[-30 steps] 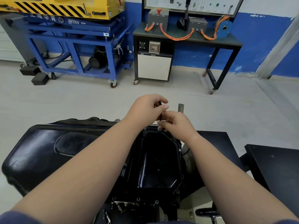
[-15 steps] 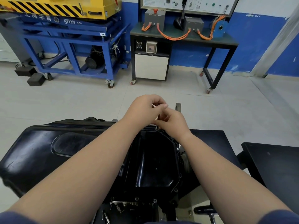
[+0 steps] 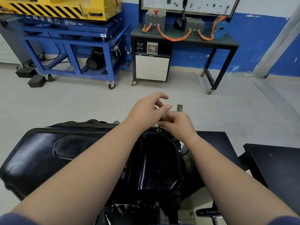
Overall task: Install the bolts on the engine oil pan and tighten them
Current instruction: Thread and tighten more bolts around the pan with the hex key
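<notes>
Since half a second ago the left hand [image 3: 146, 111] has loosened: its index finger has lifted and now stands apart from the thumb, where before the fingers were bunched over the tool. The right hand [image 3: 178, 125] has stayed low in the same spot.

Two bare hands work over one black oil pan [image 3: 155, 168], which lies open side up straight ahead, between the forearms. One thin dark tool [image 3: 159, 127] stands upright on the pan's far rim, its tip on a bolt [image 3: 158, 130] there. Five more bolt heads [image 3: 179, 150] show along the right and near rims.

The tool rises just left of the right hand's grip, which pinches the shaft with curled fingertips close above the rim. The left hand hovers above it, knuckles toward the camera and remaining fingers loosely curled. Whether that grip touches the tool's top cannot be told, as the thumb hides it.

Both forearms reach forward, and the hands nearly touch at the far rim.

One small grey metal bracket [image 3: 179, 108] stands upright just beyond the hands. A black table [image 3: 212, 140] lies right of the pan.
</notes>
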Available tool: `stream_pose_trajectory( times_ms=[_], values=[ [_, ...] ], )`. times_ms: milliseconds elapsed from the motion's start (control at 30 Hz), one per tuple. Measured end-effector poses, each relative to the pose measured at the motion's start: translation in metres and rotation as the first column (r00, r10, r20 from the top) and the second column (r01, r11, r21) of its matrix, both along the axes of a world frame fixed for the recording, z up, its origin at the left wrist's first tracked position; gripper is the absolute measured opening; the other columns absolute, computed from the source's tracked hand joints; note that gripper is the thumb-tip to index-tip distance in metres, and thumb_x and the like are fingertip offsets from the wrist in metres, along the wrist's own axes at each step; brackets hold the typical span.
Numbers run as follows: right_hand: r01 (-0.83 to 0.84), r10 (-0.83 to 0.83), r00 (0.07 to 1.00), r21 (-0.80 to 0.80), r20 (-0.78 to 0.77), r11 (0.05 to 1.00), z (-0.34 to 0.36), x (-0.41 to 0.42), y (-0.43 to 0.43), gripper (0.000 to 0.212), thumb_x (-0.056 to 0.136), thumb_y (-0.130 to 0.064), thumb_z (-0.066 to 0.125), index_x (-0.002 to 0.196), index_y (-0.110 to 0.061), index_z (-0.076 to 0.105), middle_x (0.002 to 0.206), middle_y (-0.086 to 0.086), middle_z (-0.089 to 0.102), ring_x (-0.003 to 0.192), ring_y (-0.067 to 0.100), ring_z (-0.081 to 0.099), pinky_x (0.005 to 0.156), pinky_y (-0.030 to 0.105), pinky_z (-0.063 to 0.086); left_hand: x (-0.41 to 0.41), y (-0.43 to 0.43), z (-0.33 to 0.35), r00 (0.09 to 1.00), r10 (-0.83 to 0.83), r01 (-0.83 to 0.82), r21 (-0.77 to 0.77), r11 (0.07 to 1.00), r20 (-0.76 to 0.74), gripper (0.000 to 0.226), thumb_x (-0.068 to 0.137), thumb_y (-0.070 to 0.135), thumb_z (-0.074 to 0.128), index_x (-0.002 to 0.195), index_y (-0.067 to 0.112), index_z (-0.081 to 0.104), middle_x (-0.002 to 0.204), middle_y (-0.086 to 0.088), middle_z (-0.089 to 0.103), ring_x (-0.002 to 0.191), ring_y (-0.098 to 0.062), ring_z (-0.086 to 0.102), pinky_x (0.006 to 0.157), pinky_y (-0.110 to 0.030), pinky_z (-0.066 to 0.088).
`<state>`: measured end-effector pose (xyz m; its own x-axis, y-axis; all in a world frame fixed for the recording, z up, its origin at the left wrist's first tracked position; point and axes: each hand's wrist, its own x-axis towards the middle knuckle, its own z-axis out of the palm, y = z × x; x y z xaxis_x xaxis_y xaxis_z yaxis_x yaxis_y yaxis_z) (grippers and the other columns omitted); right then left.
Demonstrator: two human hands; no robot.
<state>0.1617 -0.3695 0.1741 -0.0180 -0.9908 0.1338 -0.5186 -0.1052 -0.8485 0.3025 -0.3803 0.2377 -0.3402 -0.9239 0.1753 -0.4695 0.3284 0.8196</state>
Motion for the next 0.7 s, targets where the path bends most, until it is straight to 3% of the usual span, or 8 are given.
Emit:
stream_pose_trajectory(
  times_ms=[67, 133, 267, 400, 500, 633, 700],
  values=[
    [0.031, -0.031, 0.999, -0.025, 0.012, 0.999, -0.0025, 0.003, -0.0014, 0.017, 0.076, -0.017, 0.076, 0.073, -0.009, 0.062, 0.07, 0.006, 0.066, 0.067, 0.019, 0.059, 0.07, 0.035, 0.049, 0.0008, 0.0001, -0.0002, 0.999, -0.003, 0.003, -0.004, 1.0, 0.033, 0.011, 0.085, 0.036, 0.063, 0.096, 0.033, 0.061, 0.078, 0.015, 0.06, 0.058, 0.005, 0.051, 0.062, -0.014, 0.043],
    [0.044, -0.045, 0.999, -0.038, -0.012, 0.998, -0.0053, 0.0054, -0.002, 0.019, 0.076, -0.021, 0.075, 0.076, -0.01, 0.061, 0.068, 0.003, 0.062, 0.067, 0.019, 0.056, 0.068, 0.035, 0.047, 0.0007, 0.0003, 0.0002, 0.998, -0.006, 0.008, -0.028, 1.0, 0.058, 0.006, 0.086, 0.032, 0.063, 0.091, 0.029, 0.065, 0.073, 0.016, 0.058, 0.057, 0.006, 0.05, 0.061, -0.015, 0.042],
    [0.056, -0.058, 0.998, -0.054, -0.039, 0.997, -0.007, 0.0075, 0.0001, 0.029, 0.077, -0.024, 0.075, 0.063, -0.026, 0.049, 0.062, -0.014, 0.053, 0.062, -0.001, 0.05, 0.059, 0.014, 0.038, 0.0, -0.0008, 0.001, 0.997, 0.019, -0.016, -0.049, 0.999, 0.07, 0.011, 0.089, 0.019, 0.059, 0.093, 0.021, 0.069, 0.069, 0.019, 0.057, 0.064, 0.001, 0.052, 0.069, -0.021, 0.041],
    [-0.043, 0.043, 0.998, 0.0, -0.042, 0.999, -0.0007, 0.0051, 0.004, 0.017, 0.085, -0.018, 0.066, 0.083, -0.034, 0.062, 0.082, -0.024, 0.063, 0.079, -0.014, 0.057, 0.072, 0.003, 0.039, 0.0008, -0.001, 0.0025, 0.997, 0.015, -0.013, -0.036, 0.999, 0.076, 0.014, 0.089, 0.016, 0.059, 0.096, 0.021, 0.069, 0.072, 0.017, 0.059, 0.072, -0.008, 0.057, 0.078, -0.028, 0.049],
    [-0.098, 0.098, 0.993, 0.009, -0.067, 0.995, 0.0012, 0.0024, 0.004, 0.016, 0.09, -0.014, 0.061, 0.1, -0.02, 0.072, 0.088, -0.021, 0.068, 0.082, -0.015, 0.058, 0.076, 0.003, 0.04, 0.0005, -0.001, 0.0021, 0.999, 0.015, -0.013, -0.038, 0.999, 0.052, 0.016, 0.089, 0.017, 0.059, 0.1, 0.022, 0.068, 0.075, 0.015, 0.059, 0.071, -0.008, 0.056, 0.079, -0.028, 0.049],
    [-0.023, 0.022, 0.999, -0.024, -0.023, 0.999, -0.0006, 0.0012, 0.002, 0.006, 0.084, -0.016, 0.068, 0.079, -0.014, 0.071, 0.064, -0.021, 0.064, 0.064, -0.007, 0.056, 0.062, 0.009, 0.04, 0.0001, 0.0008, 0.0012, 0.999, 0.025, -0.024, -0.026, 0.999, 0.022, 0.026, 0.086, 0.029, 0.063, 0.111, 0.03, 0.059, 0.078, 0.017, 0.06, 0.065, 0.0, 0.054, 0.067, -0.018, 0.044],
    [0.01, -0.01, 1.0, -0.04, -0.003, 0.999, -0.0031, 0.0028, 0.0005, 0.015, 0.079, -0.016, 0.073, 0.073, -0.006, 0.063, 0.064, -0.013, 0.065, 0.063, 0.0, 0.055, 0.062, 0.015, 0.042, 0.0007, 0.0008, 0.001, 0.999, 0.021, -0.021, -0.021, 1.0, 0.039, 0.025, 0.084, 0.031, 0.065, 0.108, 0.03, 0.06, 0.078, 0.018, 0.061, 0.064, 0.003, 0.054, 0.066, -0.015, 0.043]
  ],
)
